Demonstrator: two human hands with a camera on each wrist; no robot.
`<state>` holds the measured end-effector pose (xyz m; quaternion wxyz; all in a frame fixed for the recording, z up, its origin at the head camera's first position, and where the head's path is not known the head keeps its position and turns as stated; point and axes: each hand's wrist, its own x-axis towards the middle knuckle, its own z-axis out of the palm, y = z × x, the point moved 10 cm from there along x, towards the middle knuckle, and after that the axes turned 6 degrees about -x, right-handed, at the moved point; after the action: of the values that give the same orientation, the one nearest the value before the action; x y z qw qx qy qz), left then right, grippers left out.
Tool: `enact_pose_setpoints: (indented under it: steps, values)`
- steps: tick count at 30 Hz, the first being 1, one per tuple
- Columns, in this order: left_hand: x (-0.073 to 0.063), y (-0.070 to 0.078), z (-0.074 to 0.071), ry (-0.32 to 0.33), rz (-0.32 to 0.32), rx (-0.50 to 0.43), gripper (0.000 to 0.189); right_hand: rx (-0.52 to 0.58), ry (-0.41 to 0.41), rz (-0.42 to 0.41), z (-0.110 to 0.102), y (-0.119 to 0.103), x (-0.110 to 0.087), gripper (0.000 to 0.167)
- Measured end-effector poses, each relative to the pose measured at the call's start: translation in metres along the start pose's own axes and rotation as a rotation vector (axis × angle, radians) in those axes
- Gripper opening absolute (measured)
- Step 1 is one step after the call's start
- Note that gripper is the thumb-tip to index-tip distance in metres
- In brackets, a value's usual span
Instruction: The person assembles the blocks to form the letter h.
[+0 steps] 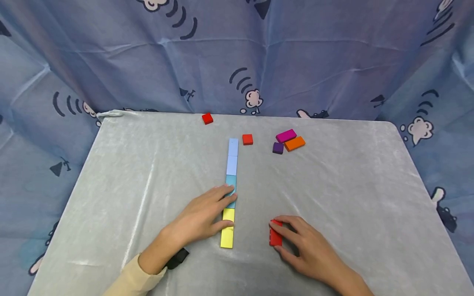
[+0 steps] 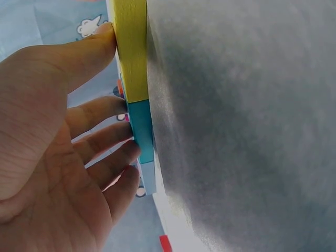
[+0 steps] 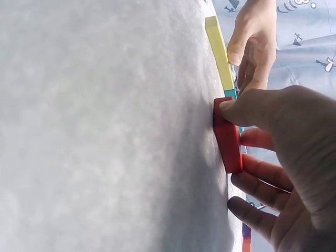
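Note:
A straight row of flat blocks runs away from the front: a yellow block point(image 1: 227, 237), a teal block point(image 1: 231, 180) and two light blue blocks point(image 1: 232, 160). My left hand point(image 1: 201, 213) lies across the row from the left. Its fingertips touch the teal part and its thumb touches the yellow block, fingers fairly straight in the left wrist view. To the right of the row, my right hand point(image 1: 309, 246) pinches a red block point(image 1: 275, 236) between thumb and fingers. That red block point(image 3: 227, 137) is at the cloth surface, apart from the row.
Two small red blocks, one near the row's far end point(image 1: 247, 139) and one at the back edge point(image 1: 207, 119), lie loose. Right of them sit magenta point(image 1: 286, 136), orange point(image 1: 295, 143) and purple point(image 1: 278, 148) blocks. A patterned curtain point(image 1: 314, 78) hangs behind the grey cloth-covered table point(image 1: 363, 185).

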<state>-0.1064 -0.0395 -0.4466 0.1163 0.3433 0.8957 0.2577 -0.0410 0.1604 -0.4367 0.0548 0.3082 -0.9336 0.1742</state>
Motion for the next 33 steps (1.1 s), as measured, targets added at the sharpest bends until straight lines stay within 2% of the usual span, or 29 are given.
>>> enact_pose_setpoints:
  steps: [8, 14, 22, 33]
  values:
    - [-0.001, 0.0, -0.001, 0.003, 0.003, 0.001, 0.071, 0.043, 0.007, 0.013, -0.002, 0.001, -0.005, 0.065]
    - [0.001, -0.001, -0.003, 0.009, 0.003, 0.004, 0.07, 0.031, 0.0, 0.031, -0.001, 0.002, -0.005, 0.066]
    - [-0.001, 0.002, 0.003, -0.008, 0.0, -0.022, 0.071, 0.021, 0.017, -0.004, -0.007, 0.001, -0.012, 0.062]
    - [-0.001, 0.0, 0.001, 0.005, 0.006, -0.001, 0.071, 0.042, 0.02, -0.002, -0.004, 0.002, -0.013, 0.064]
